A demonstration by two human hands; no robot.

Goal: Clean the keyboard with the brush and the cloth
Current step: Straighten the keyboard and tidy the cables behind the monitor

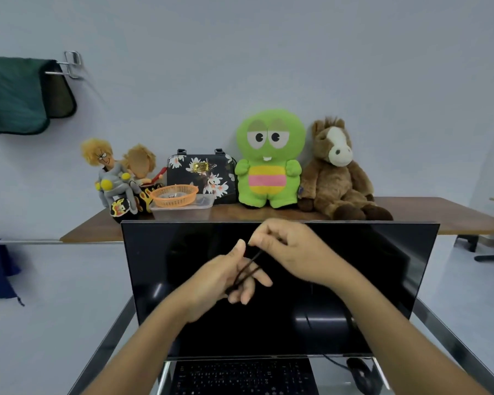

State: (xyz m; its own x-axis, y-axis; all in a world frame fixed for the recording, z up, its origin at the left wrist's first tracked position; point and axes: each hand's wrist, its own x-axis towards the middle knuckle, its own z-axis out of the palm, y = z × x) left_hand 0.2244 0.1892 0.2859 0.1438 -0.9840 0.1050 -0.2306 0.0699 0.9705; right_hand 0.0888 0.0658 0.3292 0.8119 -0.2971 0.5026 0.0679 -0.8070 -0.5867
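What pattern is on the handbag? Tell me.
White flowers on black, with a gold clasp; handbag, head view.

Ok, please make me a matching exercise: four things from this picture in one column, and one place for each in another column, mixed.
Things:
1. green plush toy
2. orange basket
3. green towel
4. keyboard

Places:
a. on the wall rail, upper left
b. below the dark screen
c. between the floral bag and the brown horse plush
d. on the clear plastic container

Pairs: 1-c, 2-d, 3-a, 4-b
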